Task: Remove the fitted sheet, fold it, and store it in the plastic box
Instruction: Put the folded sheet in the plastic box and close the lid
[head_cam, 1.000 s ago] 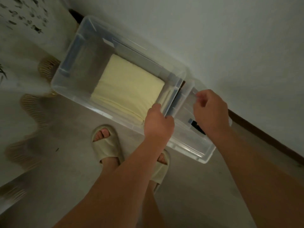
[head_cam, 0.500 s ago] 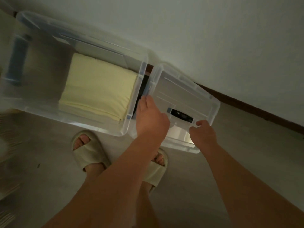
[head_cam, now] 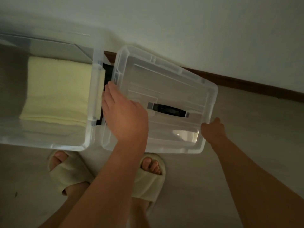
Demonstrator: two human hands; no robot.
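the sheet point(head_cam: 57, 89) is lying in the box point(head_cam: 94, 102) just left of the lid point(head_cam: 172, 79), left grip point(head_cam: 125, 116) resting flat on it, right grip point(head_cam: 213, 129) pinching its rim.

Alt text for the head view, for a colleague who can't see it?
A clear lid is held beside the open plastic box: the left hand lies across the lid's left edge, the right hand grips its right edge. A folded pale yellow sheet lies inside the box.

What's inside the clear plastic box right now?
A folded pale yellow sheet lies inside the box, toward its right end; the lid is off. The box's left end is dark and blurred, and anything beneath the sheet is covered.
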